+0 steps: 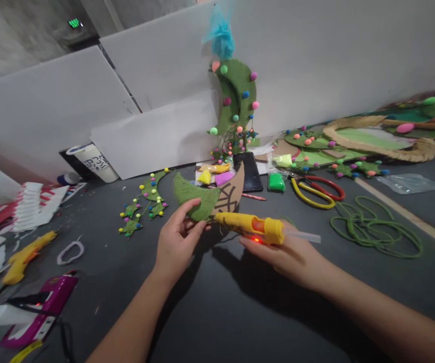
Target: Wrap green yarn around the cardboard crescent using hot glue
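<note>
My left hand (177,237) pinches the lower edge of a green felt crescent (195,194) backed with brown cardboard (232,194), held just above the dark floor. My right hand (283,252) is closed round a yellow hot glue gun (251,226). Its nozzle points left at the crescent's bottom edge, and a red light glows on its body. A clear glue stick pokes out of the gun's back end.
A tall green crescent tree with pompoms (236,101) stands behind, next to a black phone (250,171). Scissors (314,191), green cord (372,227) and finished wreaths (380,136) lie to the right. A second yellow glue gun (26,254), a pink tool (43,307) and small decorated crescents (145,201) lie to the left.
</note>
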### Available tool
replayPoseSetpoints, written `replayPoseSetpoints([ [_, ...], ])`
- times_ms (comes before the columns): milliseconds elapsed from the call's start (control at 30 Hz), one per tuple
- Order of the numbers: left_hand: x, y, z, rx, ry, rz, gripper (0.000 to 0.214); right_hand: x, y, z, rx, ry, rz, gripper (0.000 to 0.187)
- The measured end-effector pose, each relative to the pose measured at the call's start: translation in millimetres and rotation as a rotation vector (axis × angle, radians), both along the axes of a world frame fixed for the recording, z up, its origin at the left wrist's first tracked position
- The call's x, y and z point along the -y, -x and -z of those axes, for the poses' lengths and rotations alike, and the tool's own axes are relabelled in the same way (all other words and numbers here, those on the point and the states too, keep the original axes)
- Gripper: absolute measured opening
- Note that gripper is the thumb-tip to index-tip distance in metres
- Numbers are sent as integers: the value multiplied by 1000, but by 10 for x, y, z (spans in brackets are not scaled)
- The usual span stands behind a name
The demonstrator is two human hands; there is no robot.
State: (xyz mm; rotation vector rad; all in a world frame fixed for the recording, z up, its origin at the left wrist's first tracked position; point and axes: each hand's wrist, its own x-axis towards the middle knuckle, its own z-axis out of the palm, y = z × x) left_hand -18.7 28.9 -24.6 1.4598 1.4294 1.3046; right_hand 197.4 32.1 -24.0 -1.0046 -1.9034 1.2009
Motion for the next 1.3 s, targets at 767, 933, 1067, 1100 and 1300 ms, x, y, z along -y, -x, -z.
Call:
replayPoseSetpoints([
  [767, -39, 23, -6, -27, 75, -33, 46, -59, -20, -1, 129, -321, 197, 15],
  [933, -146, 160, -5, -76, 102, -154, 49, 2, 27, -75, 232, -457, -26, 17],
  [1067, -202, 240, 26, -42, 65, -178, 51, 121, 116, -9, 411, -577, -278, 18],
  [1100, -199, 236, 29, -39, 60, -172, 51, 149, 133, 20, 443, -582, -316, 19],
  [1300, -67, 70, -29, -76, 100, -54, 49, 187, 140, 30, 449, -527, -441, 24],
])
